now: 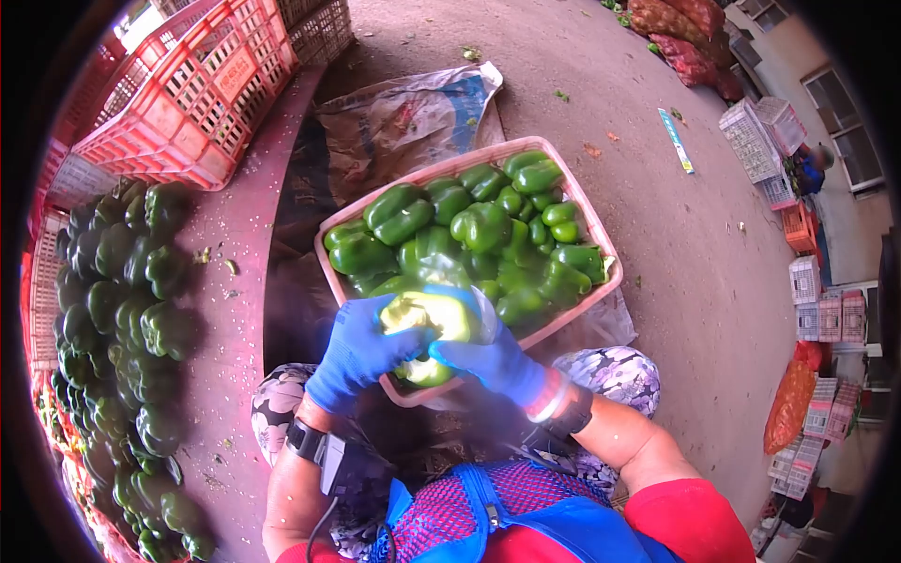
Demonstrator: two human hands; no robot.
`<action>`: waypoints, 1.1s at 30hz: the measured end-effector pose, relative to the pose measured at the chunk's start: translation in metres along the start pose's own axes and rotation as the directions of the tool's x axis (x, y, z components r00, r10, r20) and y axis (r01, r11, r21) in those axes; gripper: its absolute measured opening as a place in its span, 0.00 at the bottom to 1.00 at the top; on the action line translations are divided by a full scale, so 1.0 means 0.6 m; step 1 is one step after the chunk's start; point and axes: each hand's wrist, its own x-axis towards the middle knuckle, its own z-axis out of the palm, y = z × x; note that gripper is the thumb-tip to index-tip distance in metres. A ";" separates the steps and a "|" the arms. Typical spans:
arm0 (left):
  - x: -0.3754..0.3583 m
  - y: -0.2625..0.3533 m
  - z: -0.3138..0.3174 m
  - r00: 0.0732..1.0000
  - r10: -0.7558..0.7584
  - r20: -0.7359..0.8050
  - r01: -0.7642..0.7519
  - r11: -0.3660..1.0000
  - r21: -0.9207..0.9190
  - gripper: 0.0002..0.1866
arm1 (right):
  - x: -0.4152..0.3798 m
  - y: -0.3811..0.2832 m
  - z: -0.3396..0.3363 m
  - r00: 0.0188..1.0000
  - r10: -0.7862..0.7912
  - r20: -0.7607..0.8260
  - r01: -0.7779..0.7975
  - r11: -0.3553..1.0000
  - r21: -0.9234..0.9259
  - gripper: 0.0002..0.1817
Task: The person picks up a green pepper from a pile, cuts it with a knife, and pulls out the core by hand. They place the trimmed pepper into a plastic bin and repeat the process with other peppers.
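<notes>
Both my hands wear blue gloves and meet over the near side of a pink plastic crate (587, 310) heaped with green bell peppers (479, 228). Between them is a bell pepper (441, 314), brightly lit and pale green. My left hand (369, 345) grips it from the left, thumb pressed near its middle. From the right, my right hand (497, 364) closes round the same pepper, its thumb pointing inward. Glare and blur hide some of the fingertips and the pepper's finer details.
A long pile of green peppers (122, 281) lies on the raised ledge (230, 310) at left. Behind it stand stacked red crates (197, 103). A crumpled sack (399, 122) is spread beyond the pepper crate. Filled sacks (690, 56) and several crates (751, 141) line the right side.
</notes>
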 end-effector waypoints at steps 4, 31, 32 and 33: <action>-0.005 -0.004 -0.007 0.993 -0.071 0.093 0.089 0.974 -0.207 0.20 | -0.007 -0.003 0.017 0.996 0.051 -0.069 -0.027 0.952 0.305 0.43; 0.012 -0.021 -0.043 0.890 -0.210 -0.405 -0.077 0.806 -0.587 0.16 | 0.099 0.006 -0.275 0.818 0.053 -0.573 -0.560 0.301 -0.771 0.19; 0.014 -0.036 -0.041 0.913 -0.192 -0.360 -0.067 0.800 -0.596 0.16 | 0.105 0.007 -0.265 0.796 0.026 -0.604 -0.594 0.221 -0.774 0.18; 0.012 -0.042 -0.042 0.933 -0.172 -0.317 -0.058 0.796 -0.603 0.16 | 0.111 0.004 -0.251 0.777 -0.006 -0.630 -0.623 0.142 -0.770 0.17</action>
